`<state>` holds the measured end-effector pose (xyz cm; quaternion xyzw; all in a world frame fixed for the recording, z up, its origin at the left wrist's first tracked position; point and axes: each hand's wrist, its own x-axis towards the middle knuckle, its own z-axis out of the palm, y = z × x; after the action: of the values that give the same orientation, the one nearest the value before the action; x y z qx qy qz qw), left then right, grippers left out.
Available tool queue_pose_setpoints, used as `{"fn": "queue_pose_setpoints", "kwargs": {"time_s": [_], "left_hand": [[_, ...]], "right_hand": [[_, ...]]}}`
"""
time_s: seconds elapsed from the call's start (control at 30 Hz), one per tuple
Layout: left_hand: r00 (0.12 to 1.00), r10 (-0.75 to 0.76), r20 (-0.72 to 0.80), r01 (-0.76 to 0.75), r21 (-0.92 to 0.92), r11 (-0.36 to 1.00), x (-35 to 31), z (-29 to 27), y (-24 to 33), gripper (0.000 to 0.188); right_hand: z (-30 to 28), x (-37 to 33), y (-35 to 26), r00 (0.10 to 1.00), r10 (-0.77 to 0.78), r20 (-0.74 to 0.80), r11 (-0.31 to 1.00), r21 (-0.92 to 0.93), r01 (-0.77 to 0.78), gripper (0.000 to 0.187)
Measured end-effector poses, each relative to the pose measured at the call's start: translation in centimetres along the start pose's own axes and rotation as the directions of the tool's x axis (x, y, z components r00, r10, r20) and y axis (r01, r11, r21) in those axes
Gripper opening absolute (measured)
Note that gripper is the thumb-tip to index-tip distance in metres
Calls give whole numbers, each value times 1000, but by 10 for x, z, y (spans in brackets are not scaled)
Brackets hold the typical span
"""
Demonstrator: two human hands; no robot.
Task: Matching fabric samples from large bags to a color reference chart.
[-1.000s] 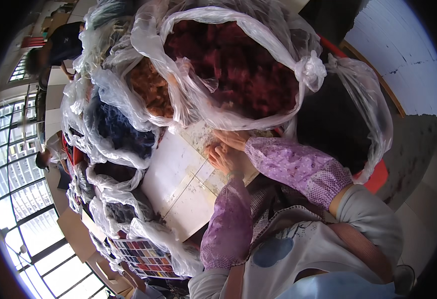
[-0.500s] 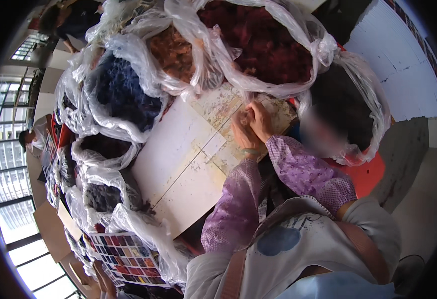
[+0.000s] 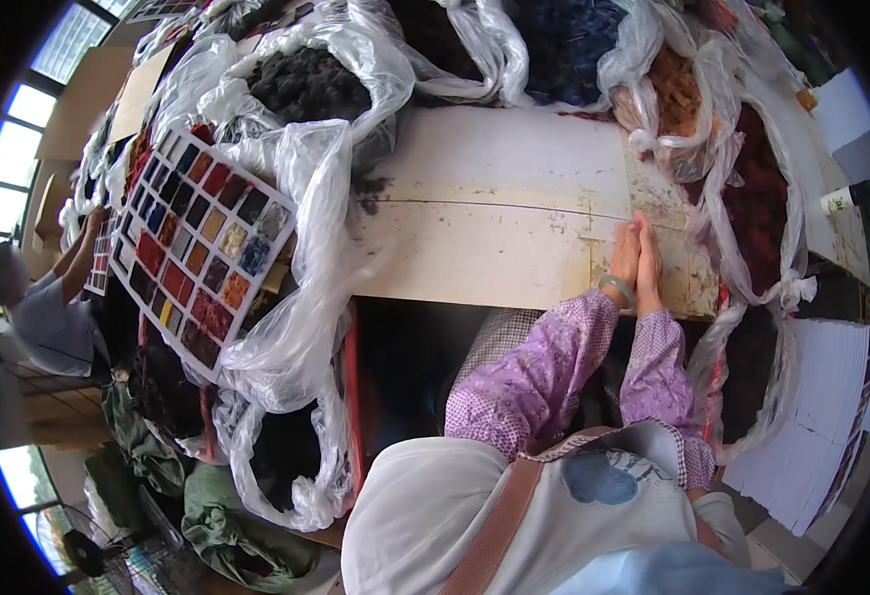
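Over the right end of the pale work board (image 3: 475, 253), my left hand (image 3: 623, 260) and my right hand (image 3: 649, 260) are pressed palm to palm. Their fingers are straight and point away from me. Whatever lies between the palms, if anything, is hidden. Under the hands the board is stained and taped. Just beyond them an open plastic bag holds orange-brown fibre (image 3: 678, 94). To the right, another bag contains dark red fibre (image 3: 757, 198).
Bags of blue fibre (image 3: 569, 45) and dark grey fibre (image 3: 308, 84) line the far side. A colour sample card (image 3: 200, 248) leans at the left among clear plastic. White stacked sheets (image 3: 807, 416) stand at right. Another person (image 3: 48, 307) works at far left.
The view has swung left, bringing the sample card nearer the middle left. My hands, earlier folded together with bent fingers, now lie palm to palm with straight fingers.
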<state>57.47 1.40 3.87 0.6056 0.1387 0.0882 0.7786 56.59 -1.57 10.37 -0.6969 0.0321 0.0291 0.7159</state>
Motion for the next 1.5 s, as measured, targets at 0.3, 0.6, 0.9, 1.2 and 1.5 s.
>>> {"fn": "queue_pose_setpoints", "kwargs": {"time_s": [0.3,0.6,0.9,1.2,1.5], "left_hand": [[969,-242,44,207,-675,708,-26,-6,48,40],[872,-363,-329,183,-470,864,-10,-100,68,37],[679,-226,-699,0,-308,951,-30,-220,80,27],[664,-533,-524,-195,-810,554,-221,-277,69,21],[-436,-502,-747,9,-561,828,-546,-301,-92,40]], "right_hand": [[-4,18,22,978,-111,178,934,-318,164,41],[90,3,22,852,32,523,858,-452,245,43],[207,-64,25,763,162,626,952,-303,47,41],[244,-135,40,362,-223,905,643,-143,752,27],[222,-146,60,128,-233,964,-155,-167,974,77]]}}
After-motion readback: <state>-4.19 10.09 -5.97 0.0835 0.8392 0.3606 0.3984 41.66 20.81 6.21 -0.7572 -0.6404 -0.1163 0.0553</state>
